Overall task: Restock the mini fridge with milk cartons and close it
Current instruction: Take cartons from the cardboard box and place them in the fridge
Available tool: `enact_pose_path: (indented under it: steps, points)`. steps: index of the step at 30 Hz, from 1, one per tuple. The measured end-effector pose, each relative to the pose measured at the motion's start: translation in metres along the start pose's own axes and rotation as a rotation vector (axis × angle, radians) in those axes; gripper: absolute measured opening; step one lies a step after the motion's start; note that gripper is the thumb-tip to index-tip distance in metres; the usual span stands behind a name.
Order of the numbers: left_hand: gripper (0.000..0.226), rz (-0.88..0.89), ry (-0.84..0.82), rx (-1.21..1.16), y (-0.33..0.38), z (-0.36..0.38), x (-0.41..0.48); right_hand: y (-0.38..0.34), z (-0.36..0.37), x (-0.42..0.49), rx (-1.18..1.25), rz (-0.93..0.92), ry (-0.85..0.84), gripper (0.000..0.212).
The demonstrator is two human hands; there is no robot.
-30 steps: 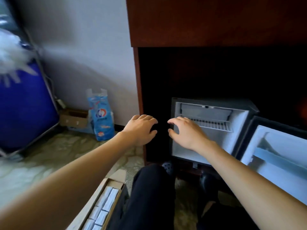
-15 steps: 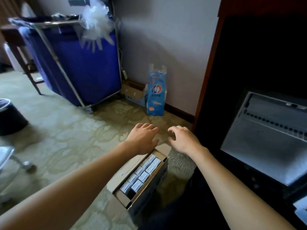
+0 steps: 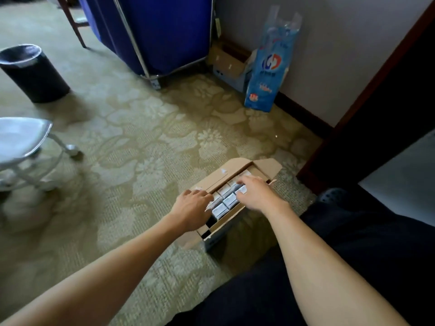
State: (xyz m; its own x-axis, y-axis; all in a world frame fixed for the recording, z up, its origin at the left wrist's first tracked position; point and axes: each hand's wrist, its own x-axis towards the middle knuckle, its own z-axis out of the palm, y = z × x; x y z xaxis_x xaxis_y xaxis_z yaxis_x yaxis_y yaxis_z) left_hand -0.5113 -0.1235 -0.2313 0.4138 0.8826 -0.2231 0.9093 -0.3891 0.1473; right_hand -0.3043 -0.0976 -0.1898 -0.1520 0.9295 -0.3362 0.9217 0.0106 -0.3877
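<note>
An open cardboard box (image 3: 213, 182) lies on the carpet in front of me, packed with several white milk cartons (image 3: 229, 200). My left hand (image 3: 191, 208) rests over the near left cartons, fingers spread on their tops. My right hand (image 3: 256, 192) reaches onto the cartons on the right side, fingertips touching them. Neither hand has lifted a carton. At the right edge, only a pale corner of the mini fridge (image 3: 404, 175) shows inside the dark wooden cabinet (image 3: 376, 118).
A blue laundry cart (image 3: 153, 31) stands at the back. A blue-and-white plastic bag (image 3: 268, 67) and a small cardboard box (image 3: 226, 60) lean by the wall. A black bin (image 3: 33, 71) and a silver stool (image 3: 21, 140) sit left. My dark-trousered legs (image 3: 353, 255) fill the lower right.
My view has swung down and left from the fridge to the carton box. Both hands have dropped from in front of the cabinet onto the cartons in the box.
</note>
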Motion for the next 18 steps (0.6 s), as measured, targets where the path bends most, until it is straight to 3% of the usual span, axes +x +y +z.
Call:
enact_pose_path:
  steps: [9, 18]
  points:
    - [0.033, -0.16, -0.005, 0.003, -0.004, 0.052, 0.005, -0.008, 0.053, 0.026, -0.018, 0.002, -0.168, 0.044]
    - [0.036, -0.305, 0.073, 0.074, 0.001, 0.079, 0.009, -0.017, 0.091, 0.033, -0.166, 0.001, -0.224, 0.047]
